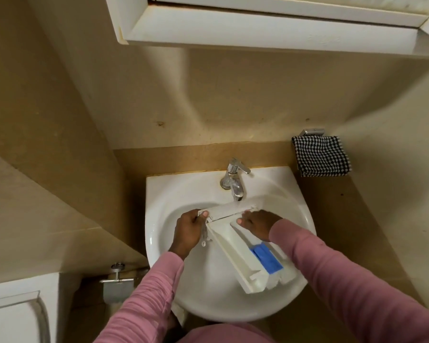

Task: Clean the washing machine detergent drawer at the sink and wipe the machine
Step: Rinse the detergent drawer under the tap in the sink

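A white detergent drawer [235, 253] with a blue insert [266, 259] lies slanted across the white sink [164, 194], its front panel up under the chrome tap [234, 180]. My left hand [187, 230] grips the left end of the front panel. My right hand [258, 224] rests on the drawer's right side near the panel, fingers curled onto it. Water seems to run off the panel by my left hand. Both arms wear pink sleeves.
A black-and-white checked cloth [321, 155] hangs on a holder right of the sink. A white cabinet [258, 23] juts out overhead. A metal toilet-roll holder [117, 280] and a white toilet cistern [13, 313] sit at lower left.
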